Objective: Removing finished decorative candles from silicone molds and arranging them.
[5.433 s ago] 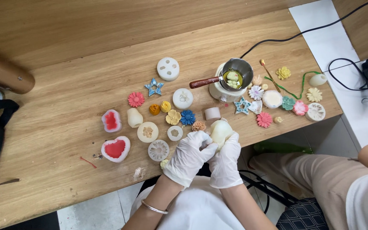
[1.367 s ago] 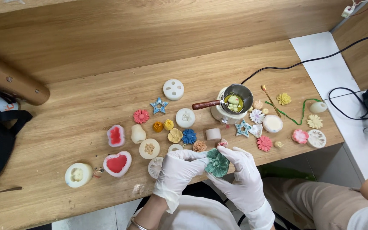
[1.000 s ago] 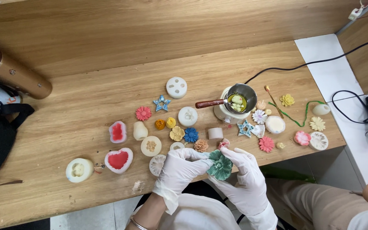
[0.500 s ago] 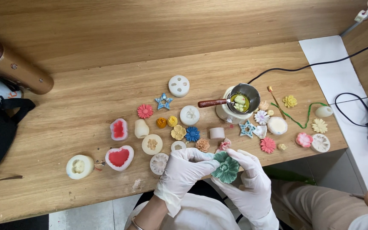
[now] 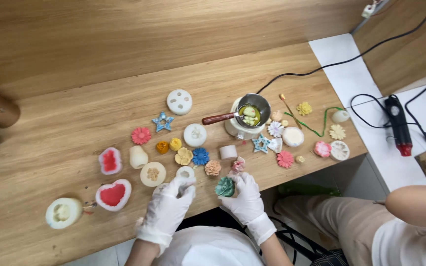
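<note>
**Green flower in the right hand, left hand on a mould**

We see both of our hands in white gloves at the near edge of the desk (image 5: pixel 50 123). The right hand (image 5: pixel 245 199) has its fingers curled and pinches a small green flower (image 5: pixel 225 187), held just above the desk edge and close to a pale pink flower piece (image 5: pixel 238 164). The left hand (image 5: pixel 168 209) is half open, its fingertips bent down onto a round white mould (image 5: pixel 161 188) that it mostly covers; another small white ring mould (image 5: pixel 185 172) lies just beyond the fingertips.

Spread over the desk farther out are a blue flower (image 5: pixel 200 156), a yellow flower (image 5: pixel 184 156), a red-filled heart mould (image 5: pixel 113 195) and a round white mould with a pale casting (image 5: pixel 63 213) at the far left. A small metal pot (image 5: pixel 252 109) with a wooden handle stands on a white warmer, holding greenish-yellow wax. A co-worker's forearm (image 5: pixel 417 207) shows at the lower right, apart from our hands.

Half a second ago both hands were closed together around the green flower. Now the left hand has let go and moved to the left onto the mould, and the right hand alone keeps the flower. The rest of the pieces on the desk lie as they did.
</note>
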